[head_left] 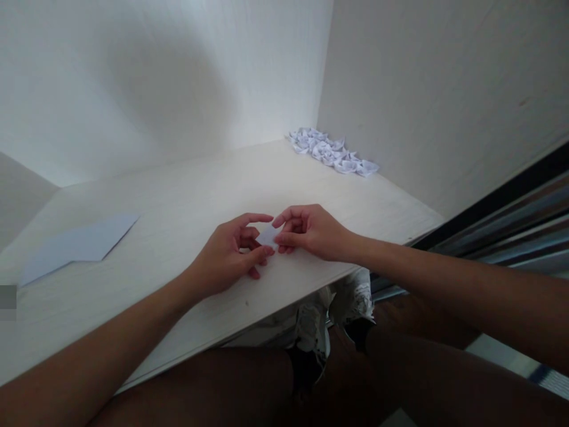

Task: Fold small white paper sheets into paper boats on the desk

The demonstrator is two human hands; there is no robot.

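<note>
A small folded piece of white paper (268,236) is pinched between both hands just above the pale wooden table (178,201), near its front edge. My left hand (231,252) grips the paper's left side with thumb and forefinger, the other fingers curled. My right hand (311,231) pinches its right side, fingers bent inward. Most of the paper is hidden by my fingertips.
A pile of several small folded white paper pieces (331,151) lies in the far right corner against the wall. Flat pale paper sheets (77,244) lie at the table's left. White walls close the back and right. My legs show below the table's edge.
</note>
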